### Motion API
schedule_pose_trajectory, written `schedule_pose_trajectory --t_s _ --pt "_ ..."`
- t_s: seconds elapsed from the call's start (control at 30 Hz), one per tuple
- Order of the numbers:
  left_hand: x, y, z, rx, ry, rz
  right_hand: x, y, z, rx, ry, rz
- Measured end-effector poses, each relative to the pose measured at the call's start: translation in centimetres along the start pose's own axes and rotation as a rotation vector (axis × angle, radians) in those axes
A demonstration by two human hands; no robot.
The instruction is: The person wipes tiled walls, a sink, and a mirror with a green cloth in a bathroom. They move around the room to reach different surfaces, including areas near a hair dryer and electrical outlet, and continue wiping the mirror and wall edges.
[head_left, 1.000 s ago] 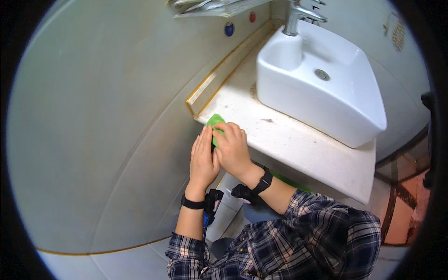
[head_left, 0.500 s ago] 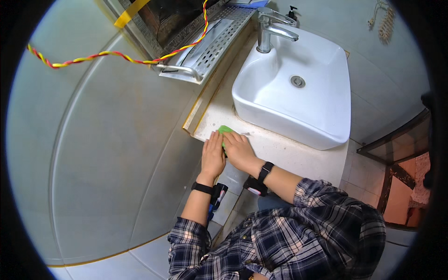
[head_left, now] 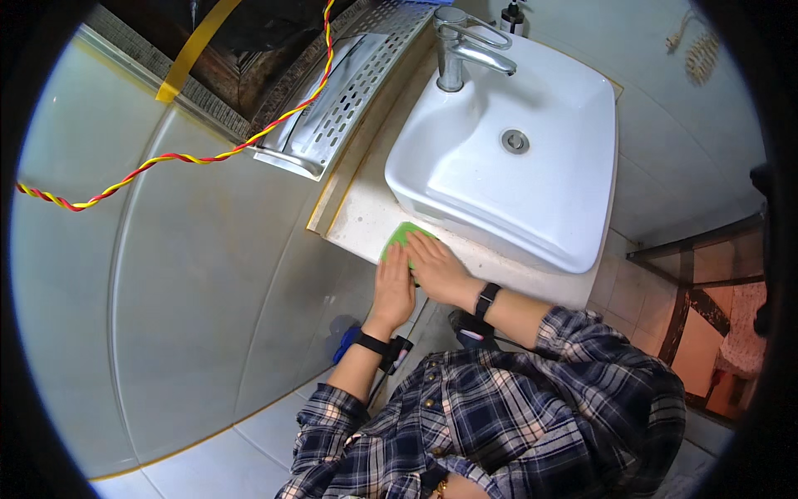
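A small, flat green cleaning cloth (head_left: 402, 234) lies at the front edge of the white counter (head_left: 366, 214), near its left corner. My right hand (head_left: 440, 268) rests on top of the cloth, its fingers extended over it and pointing up and left. From the near side, my left hand (head_left: 395, 291) presses its straight fingers onto the cloth's lower left part, right beside the right hand. Both hands hold the cloth down between palms, fingers and counter edge. Its lower part is mostly hidden under them. Each wrist wears a black band.
A white basin (head_left: 499, 191) with a chrome tap (head_left: 453, 54) stands on the counter just beyond my hands. At the upper left, a perforated metal shelf (head_left: 332, 125) juts from the wall, crossed by a twisted red and yellow cord (head_left: 179, 157). A dark soap bottle (head_left: 512, 17) stands behind the basin.
My hands have slid rightward along the counter's front edge with the cloth, and more of its green surface shows. The whole view has shifted slightly, moving the basin left in the picture.
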State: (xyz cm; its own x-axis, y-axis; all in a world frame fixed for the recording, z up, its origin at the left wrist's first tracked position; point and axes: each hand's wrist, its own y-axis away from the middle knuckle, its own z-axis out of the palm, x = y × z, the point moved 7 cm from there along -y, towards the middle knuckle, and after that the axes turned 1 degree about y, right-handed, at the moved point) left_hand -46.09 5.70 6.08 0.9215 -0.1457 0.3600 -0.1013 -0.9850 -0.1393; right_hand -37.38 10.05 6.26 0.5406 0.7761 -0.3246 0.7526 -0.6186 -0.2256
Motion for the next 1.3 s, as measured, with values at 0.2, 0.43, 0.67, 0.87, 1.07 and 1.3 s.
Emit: schedule_pose_trajectory --t_s 0.2,0.43,0.67,0.87,1.07,1.3 --pt "0.9 0.6 0.4 -0.027 0.063 0.037 0.8 1.6 0.3 -0.057 -0.066 0.009" --pt "-5.4 -3.0 -1.7 -0.079 -0.069 -0.197 0.2 -5.5 1.3 0.021 -0.123 -0.049" --pt "3.6 0.4 2.0 -0.103 -0.015 0.022 2.3 4.9 -1.3 -0.063 -0.109 -0.023" --pt "11.0 1.6 6.9 -0.140 0.072 0.233 4.4 14.3 -3.1 -0.057 -0.004 0.198" --pt "5.9 0.6 5.1 -0.103 -0.044 0.181 3.2 9.4 -0.4 -0.014 -0.010 0.218" --pt "6.7 0.3 5.9 -0.101 -0.128 0.191 3.5 10.7 -1.1 0.095 -0.061 0.242"
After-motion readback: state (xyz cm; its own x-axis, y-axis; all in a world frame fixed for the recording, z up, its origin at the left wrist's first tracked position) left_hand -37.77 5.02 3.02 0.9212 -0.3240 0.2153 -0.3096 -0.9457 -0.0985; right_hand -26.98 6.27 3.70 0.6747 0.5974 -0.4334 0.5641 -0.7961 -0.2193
